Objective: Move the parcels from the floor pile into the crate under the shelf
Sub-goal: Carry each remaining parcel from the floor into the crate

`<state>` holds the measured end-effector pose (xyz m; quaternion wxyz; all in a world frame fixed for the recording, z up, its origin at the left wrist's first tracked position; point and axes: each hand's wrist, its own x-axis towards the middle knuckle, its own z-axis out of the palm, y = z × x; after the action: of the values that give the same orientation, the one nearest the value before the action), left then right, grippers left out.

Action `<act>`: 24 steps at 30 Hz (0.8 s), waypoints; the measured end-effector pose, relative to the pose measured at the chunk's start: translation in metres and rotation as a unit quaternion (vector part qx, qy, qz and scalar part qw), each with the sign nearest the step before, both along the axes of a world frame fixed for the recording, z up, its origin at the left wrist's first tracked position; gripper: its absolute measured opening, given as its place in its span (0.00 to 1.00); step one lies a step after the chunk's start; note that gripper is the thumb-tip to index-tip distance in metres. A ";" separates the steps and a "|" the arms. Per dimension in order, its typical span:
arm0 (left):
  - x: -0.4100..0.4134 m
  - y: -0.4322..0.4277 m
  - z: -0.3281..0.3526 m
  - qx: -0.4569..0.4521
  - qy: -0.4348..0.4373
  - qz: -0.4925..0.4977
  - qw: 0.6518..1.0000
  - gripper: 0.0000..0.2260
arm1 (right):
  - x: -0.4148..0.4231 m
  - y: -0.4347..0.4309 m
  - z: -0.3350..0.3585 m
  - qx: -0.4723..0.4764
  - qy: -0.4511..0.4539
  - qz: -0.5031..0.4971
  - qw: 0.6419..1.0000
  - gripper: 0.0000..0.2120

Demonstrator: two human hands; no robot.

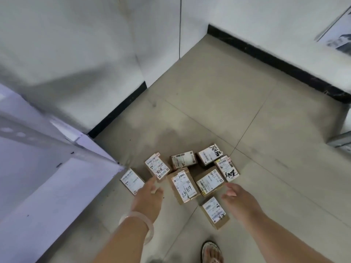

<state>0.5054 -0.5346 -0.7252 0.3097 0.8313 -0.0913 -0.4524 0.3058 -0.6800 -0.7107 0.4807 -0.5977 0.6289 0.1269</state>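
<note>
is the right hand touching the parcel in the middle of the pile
Cannot tell. In the head view the right hand has its fingertips beside the middle parcel, but the view from above hides any gap.

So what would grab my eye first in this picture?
A cluster of small cardboard parcels with white labels, some scrawled in black marker, lies on the tiled floor at centre. The left hand and right hand reach down toward it, holding nothing; a pale bangle rings the left wrist.
</note>
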 end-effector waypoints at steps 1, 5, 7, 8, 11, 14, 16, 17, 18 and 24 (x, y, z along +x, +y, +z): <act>-0.001 -0.006 -0.025 0.000 0.004 -0.008 1.000 0.19 | 0.007 -0.006 -0.028 0.004 -0.004 0.011 1.000 0.21; -0.008 -0.022 -0.125 0.010 0.030 0.000 1.000 0.18 | 0.029 -0.017 -0.142 0.012 -0.009 0.019 1.000 0.20; -0.013 -0.023 -0.174 0.020 0.042 0.022 0.999 0.20 | 0.036 -0.016 -0.191 0.019 -0.012 0.045 0.999 0.20; -0.017 -0.023 -0.195 0.027 0.053 0.028 0.998 0.21 | 0.040 -0.014 -0.211 0.023 -0.015 0.055 0.998 0.21; -0.032 -0.022 -0.248 0.038 0.079 0.038 0.995 0.24 | 0.050 -0.007 -0.262 0.021 -0.017 0.073 0.997 0.22; -0.043 -0.023 -0.285 0.032 0.096 0.045 0.994 0.27 | 0.053 -0.002 -0.298 0.015 -0.012 0.066 0.998 0.24; -0.045 -0.026 -0.303 0.029 0.112 0.046 0.992 0.30 | 0.052 0.000 -0.314 0.021 0.002 0.077 0.997 0.26; -0.045 -0.028 -0.308 0.032 0.120 0.045 0.991 0.31 | 0.051 0.002 -0.319 0.020 0.006 0.083 0.996 0.27; -0.043 -0.030 -0.312 0.036 0.126 0.044 0.990 0.31 | 0.052 0.003 -0.322 0.017 0.009 0.087 0.996 0.28; -0.040 -0.028 -0.303 -0.003 0.120 0.086 0.989 0.24 | 0.056 0.008 -0.314 0.012 -0.011 0.056 0.998 0.19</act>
<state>0.4651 -0.5624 -1.0278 0.3583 0.7751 0.0167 -0.5202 0.3620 -0.6721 -1.0248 0.4869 -0.6271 0.5879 0.1549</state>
